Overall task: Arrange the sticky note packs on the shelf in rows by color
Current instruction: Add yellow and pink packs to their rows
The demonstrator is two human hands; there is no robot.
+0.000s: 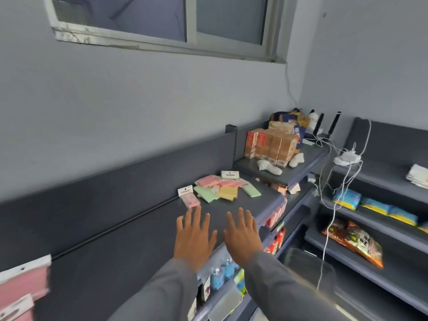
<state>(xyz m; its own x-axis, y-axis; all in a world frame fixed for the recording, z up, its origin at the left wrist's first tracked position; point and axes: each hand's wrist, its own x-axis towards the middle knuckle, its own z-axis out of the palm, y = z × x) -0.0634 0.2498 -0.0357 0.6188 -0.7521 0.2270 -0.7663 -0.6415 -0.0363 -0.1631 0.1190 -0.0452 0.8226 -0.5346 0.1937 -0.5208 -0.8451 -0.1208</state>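
Observation:
A loose heap of sticky note packs lies on the dark grey top shelf [143,228]: pink packs [209,181], green packs [207,194], a yellow pack [229,193] and another green pack [252,190] at the right. One pink pack with a white header card [188,197] lies apart at the heap's left. My left hand [194,237] and my right hand [243,235] hover side by side over the shelf, just short of the heap, fingers spread and straight, holding nothing.
More pink packs [22,290] sit at the near left edge. Brown cartons [271,144] and white socks [269,167] fill the raised shelf behind the heap. White cables [342,177] hang at the right beside shelves with snack bags [354,242]. Lower shelves hold bottles [222,272].

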